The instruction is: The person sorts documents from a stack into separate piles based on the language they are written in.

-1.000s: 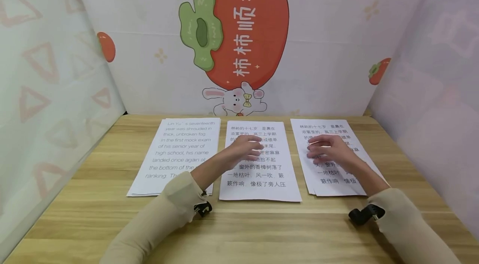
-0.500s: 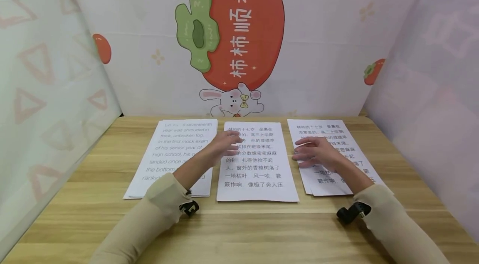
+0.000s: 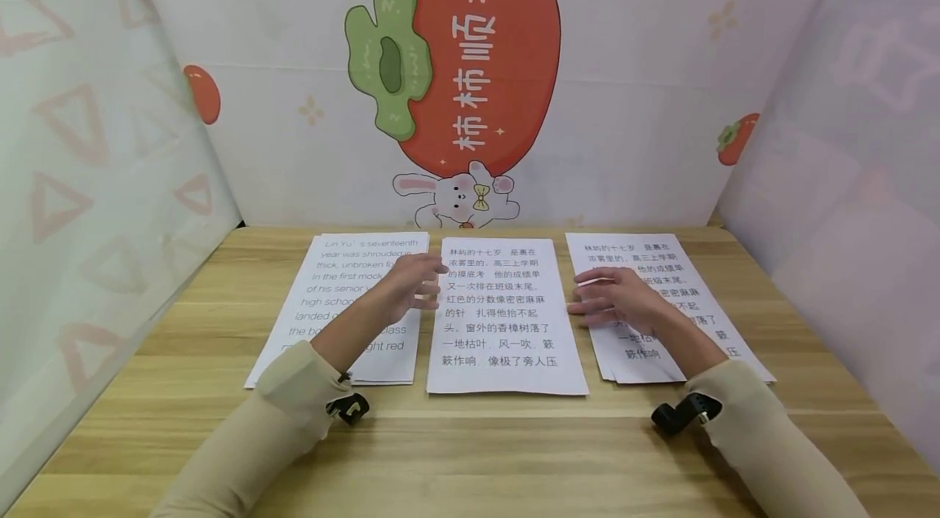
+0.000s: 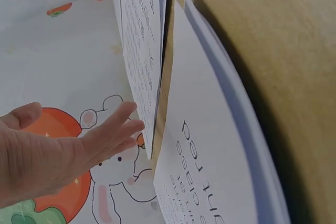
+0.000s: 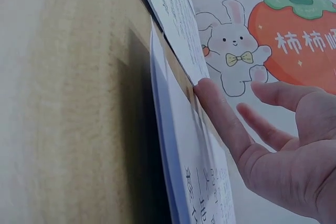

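Three small stacks of white printed sheets lie in a row. The left stack (image 3: 294,314) carries English text; the middle stack (image 3: 507,338) and the right stack (image 3: 705,322) carry Chinese text. Above the right side of the English stack hovers my left hand (image 3: 402,289), its fingertips near the gap beside the middle stack. My right hand (image 3: 620,302) is over the left part of the right stack, fingers pointing toward the middle one. Both hands have loosely bent fingers and hold nothing. The right wrist view shows a finger (image 5: 223,119) close to the paper; contact is unclear.
The stacks lie on a wooden table (image 3: 470,461), toward its back edge. A white cloth backdrop (image 3: 624,151) with a persimmon and rabbit print rises behind, and pale cloth walls (image 3: 95,175) close off both sides. Each wrist wears a black camera mount (image 3: 686,413).
My left hand has moved left, from over the middle stack to over the right side of the English stack. My right hand has shifted slightly left. The stacks lie as before.
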### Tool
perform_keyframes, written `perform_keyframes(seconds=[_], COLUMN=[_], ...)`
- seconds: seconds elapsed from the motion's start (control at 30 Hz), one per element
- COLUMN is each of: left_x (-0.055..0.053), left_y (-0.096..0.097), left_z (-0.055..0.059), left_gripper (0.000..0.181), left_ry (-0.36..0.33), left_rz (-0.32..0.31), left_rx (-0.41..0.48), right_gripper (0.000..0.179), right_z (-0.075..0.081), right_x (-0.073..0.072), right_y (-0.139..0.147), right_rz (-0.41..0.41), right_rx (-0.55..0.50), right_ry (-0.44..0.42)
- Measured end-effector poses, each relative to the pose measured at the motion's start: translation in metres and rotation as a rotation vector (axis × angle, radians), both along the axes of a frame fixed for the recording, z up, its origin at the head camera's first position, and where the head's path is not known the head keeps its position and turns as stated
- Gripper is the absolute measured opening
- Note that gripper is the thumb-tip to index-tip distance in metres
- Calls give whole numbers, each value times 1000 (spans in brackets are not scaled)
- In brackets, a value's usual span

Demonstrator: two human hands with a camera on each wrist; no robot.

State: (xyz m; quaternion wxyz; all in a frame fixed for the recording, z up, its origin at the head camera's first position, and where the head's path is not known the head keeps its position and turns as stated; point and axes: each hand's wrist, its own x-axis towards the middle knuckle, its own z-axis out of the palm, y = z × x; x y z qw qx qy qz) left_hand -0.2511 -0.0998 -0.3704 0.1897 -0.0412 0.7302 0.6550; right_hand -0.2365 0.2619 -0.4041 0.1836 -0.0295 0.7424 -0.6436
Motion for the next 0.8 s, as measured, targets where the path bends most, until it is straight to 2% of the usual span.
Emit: perform_keyframes(seconds=[0.13,0.27,0.5,0.8], left_x=[0,0,-1,-5], left_y=[-2,-6,-12,-14], left_z=[-2,-4,-7,-8], left_gripper=[59,56,71,69], left_ry=[-31,-34,-58,-69], left_rz=[24,15,19,7], left_rx=[-14,-3,-5,22], right_gripper=[46,45,46,44], right_z=[0,1,1,0], right_x=[0,-1,-2,-4], right_y=[-1,-4,-8,-12], right_rz=[-22,-37,-39,-81], right_rx=[-4,3,-17,3], right_ry=[-19,-25,-41,-48])
